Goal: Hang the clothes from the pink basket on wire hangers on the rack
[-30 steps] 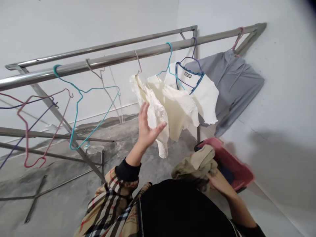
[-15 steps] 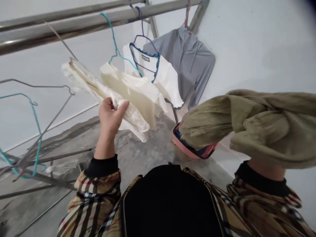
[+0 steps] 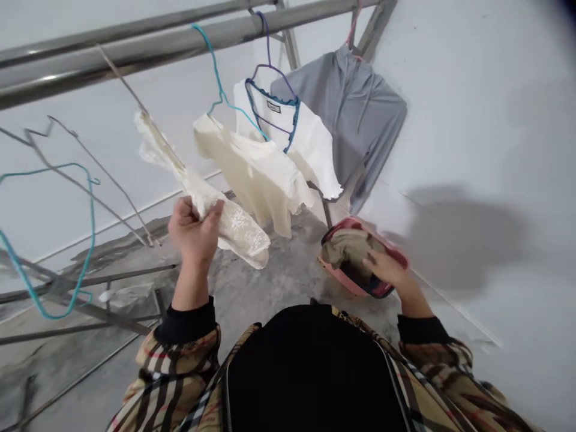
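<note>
My left hand point(image 3: 195, 231) is closed around a cream lace garment point(image 3: 245, 231), pinching its side between thumb and fingers. The lace garment hangs at a slant from a thin hanger point(image 3: 119, 75) hooked on the metal rail. Over at the right, my right hand point(image 3: 387, 268) reaches into a pink basket point(image 3: 344, 281) with its fingers stretched out over an olive-green garment point(image 3: 348, 246). That garment lies bunched in the basket, partly over its rim. The fingertips are slightly blurred.
On the metal rail point(image 3: 153, 51) hang a cream top point(image 3: 252, 174), a white top with blue trim point(image 3: 315, 135) and a grey hooded jacket point(image 3: 346, 102). Bare hangers, one turquoise point(image 3: 92, 222), hang at the left above a metal frame point(image 3: 112, 324). A white wall point(image 3: 472, 120) stands at the right.
My right hand has lowered the olive-green garment from the right into the basket and its fingers have opened. My left hand still grips the lace garment. The bare hangers at left have swung.
</note>
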`<state>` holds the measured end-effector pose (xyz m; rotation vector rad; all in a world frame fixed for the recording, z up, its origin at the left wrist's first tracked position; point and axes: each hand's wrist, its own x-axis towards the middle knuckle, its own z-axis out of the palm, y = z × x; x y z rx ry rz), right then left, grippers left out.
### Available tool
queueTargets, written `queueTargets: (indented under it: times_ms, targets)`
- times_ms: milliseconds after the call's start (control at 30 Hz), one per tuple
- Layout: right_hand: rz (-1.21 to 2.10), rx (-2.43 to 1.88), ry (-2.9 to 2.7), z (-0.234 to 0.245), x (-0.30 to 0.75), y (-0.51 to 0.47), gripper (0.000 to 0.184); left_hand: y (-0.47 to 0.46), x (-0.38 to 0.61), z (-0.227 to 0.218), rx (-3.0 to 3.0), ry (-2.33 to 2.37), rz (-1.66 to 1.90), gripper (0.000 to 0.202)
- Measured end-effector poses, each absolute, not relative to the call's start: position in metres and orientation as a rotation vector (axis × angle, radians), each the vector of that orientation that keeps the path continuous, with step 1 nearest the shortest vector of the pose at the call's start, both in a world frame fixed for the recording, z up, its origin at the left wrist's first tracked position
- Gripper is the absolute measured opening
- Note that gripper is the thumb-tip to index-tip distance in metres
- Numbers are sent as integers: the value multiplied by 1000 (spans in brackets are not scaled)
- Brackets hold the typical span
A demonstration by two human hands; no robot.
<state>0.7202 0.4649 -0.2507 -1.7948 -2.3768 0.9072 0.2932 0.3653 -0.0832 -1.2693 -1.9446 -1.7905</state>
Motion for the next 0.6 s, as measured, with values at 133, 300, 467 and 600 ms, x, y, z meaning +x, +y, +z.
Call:
queueTargets:
  times_ms: [133,300,467,600]
  targets:
    - [1090,-1622,-2629,-267,682,445,50,353,291,-87,-1242,-1882,-1350,24]
    - [1253,-1488,-2707,-268,644,424,50,343,286,-98,-1237,-1626,-1185,4]
    - [1324,-1371,-2700,-262,628,417,47,332,283,-101,-1271,-1732,-1174,14]
    - [1329,-1378,-2712,-264,627,413,49,321,283,-95,-1442,-1702,-1152,17]
